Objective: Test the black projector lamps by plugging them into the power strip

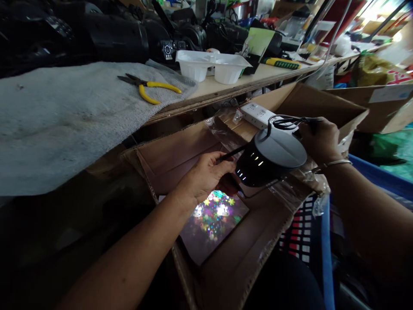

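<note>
Grey-topped black lamp (271, 157) hangs above the open cardboard box (258, 245), its lower edge clasped by the closed left hand (206, 174) while the right hand (319, 140) closes around its black cord (287, 122), with coloured star light (213, 215) on the box floor below.

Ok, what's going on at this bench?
A person is holding a lit black-and-grey dome lamp over an open cardboard box. Their left hand grips a thin black rod or cable at the lamp's side, and their right hand holds black cord at its top. Coloured star shapes shine on the box floor. A clear plastic bag and white power strip sit at the box's far side. Yellow-handled pliers lie on a grey towel.
</note>
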The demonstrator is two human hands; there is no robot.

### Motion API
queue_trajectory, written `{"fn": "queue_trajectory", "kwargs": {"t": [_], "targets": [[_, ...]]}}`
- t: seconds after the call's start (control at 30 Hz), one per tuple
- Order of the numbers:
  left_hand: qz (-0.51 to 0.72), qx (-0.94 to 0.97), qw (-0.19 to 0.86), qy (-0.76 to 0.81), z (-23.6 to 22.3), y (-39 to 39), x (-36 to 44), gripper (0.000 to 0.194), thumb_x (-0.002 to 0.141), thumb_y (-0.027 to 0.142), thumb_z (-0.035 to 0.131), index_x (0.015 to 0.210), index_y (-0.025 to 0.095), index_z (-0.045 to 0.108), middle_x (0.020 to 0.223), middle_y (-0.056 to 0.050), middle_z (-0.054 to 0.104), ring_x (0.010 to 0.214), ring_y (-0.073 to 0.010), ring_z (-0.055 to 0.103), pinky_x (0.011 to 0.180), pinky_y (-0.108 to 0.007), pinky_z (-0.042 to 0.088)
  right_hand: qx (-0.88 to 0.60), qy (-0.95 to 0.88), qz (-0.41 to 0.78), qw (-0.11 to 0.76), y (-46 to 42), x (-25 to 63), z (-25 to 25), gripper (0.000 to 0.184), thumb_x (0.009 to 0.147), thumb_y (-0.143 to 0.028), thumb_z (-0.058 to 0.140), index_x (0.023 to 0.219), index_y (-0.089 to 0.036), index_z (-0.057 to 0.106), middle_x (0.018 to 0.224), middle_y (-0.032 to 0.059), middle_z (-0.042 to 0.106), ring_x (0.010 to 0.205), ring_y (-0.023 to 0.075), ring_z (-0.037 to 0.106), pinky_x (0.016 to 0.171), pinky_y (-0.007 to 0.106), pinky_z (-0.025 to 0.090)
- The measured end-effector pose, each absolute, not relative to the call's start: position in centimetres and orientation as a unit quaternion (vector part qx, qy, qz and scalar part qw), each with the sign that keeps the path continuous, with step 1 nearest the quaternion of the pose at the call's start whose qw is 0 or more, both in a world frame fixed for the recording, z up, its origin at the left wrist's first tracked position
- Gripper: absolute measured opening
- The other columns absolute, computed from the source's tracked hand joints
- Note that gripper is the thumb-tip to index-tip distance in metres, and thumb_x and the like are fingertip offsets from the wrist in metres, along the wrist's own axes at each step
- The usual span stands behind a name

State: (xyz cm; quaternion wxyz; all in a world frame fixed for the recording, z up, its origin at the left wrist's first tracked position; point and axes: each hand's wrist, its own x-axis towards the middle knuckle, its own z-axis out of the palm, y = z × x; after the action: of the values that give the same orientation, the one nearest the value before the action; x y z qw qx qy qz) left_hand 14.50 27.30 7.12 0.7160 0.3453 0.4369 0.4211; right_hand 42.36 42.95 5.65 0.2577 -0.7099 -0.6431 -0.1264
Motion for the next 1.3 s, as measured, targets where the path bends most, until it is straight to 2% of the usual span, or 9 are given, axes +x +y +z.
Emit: {"fn": "queue_trajectory", "kwargs": {"t": [0.2, 0.43, 0.7, 0.97, 1.3], "targets": [[0.422, 0.351, 0.717, 0.430, 6.97, 27.36, 14.38, 0.009, 0.079, 0.007, 0.047, 0.085, 0.014, 0.050, 0.052, -0.001, 0.061, 0.037, -0.0145, 0.057, 0.039, -0.025, 0.047, -0.688, -0.648, -0.135, 0.297, 43.36, 42.72, 5.29, 0.017, 0.073, -0.029, 0.051, 0.077, -0.015, 0.058, 0.079, 0.0132, 0.065, 0.078, 0.0294, 0.061, 0.068, 0.035, 0.043], [0.424, 0.352, 0.720, 0.422, 6.79, 27.25, 14.33, 0.010, 0.079, 0.008, 0.049, 0.087, 0.014, 0.051, 0.053, -0.002, 0.062, 0.038, -0.0146, 0.057, 0.039, -0.025, 0.047, -0.692, -0.652, -0.126, 0.285, 43.24, 42.70, 5.41, 0.023, 0.073, -0.031, 0.047, 0.083, -0.014, 0.059, 0.088, 0.0175, 0.066, 0.089, 0.0330, 0.061, 0.074, 0.037, 0.045], [0.423, 0.353, 0.716, 0.429, 6.77, 27.32, 14.34, 0.009, 0.080, 0.009, 0.049, 0.088, 0.014, 0.051, 0.053, -0.001, 0.060, 0.038, -0.0145, 0.056, 0.041, -0.026, 0.047, -0.685, -0.648, -0.132, 0.305, 43.33, 42.68, 5.23, 0.020, 0.070, -0.032, 0.048, 0.078, -0.015, 0.057, 0.079, 0.0133, 0.064, 0.081, 0.0298, 0.060, 0.073, 0.039, 0.045], [0.421, 0.355, 0.719, 0.425, 6.86, 27.25, 14.26, 0.009, 0.079, 0.009, 0.049, 0.086, 0.014, 0.050, 0.052, -0.001, 0.061, 0.038, -0.0140, 0.056, 0.038, -0.023, 0.046, -0.698, -0.641, -0.126, 0.293, 43.05, 42.38, 5.46, 0.019, 0.071, -0.030, 0.050, 0.078, -0.014, 0.058, 0.083, 0.0158, 0.065, 0.084, 0.0304, 0.061, 0.074, 0.039, 0.045], [0.426, 0.358, 0.715, 0.424, 6.99, 27.30, 14.19, 0.009, 0.079, 0.007, 0.048, 0.083, 0.015, 0.050, 0.050, -0.001, 0.060, 0.036, -0.0147, 0.056, 0.037, -0.023, 0.045, -0.689, -0.646, -0.134, 0.300, 43.09, 42.42, 5.30, 0.019, 0.072, -0.030, 0.048, 0.078, -0.014, 0.058, 0.079, 0.0137, 0.064, 0.078, 0.0271, 0.060, 0.072, 0.038, 0.046]]}}
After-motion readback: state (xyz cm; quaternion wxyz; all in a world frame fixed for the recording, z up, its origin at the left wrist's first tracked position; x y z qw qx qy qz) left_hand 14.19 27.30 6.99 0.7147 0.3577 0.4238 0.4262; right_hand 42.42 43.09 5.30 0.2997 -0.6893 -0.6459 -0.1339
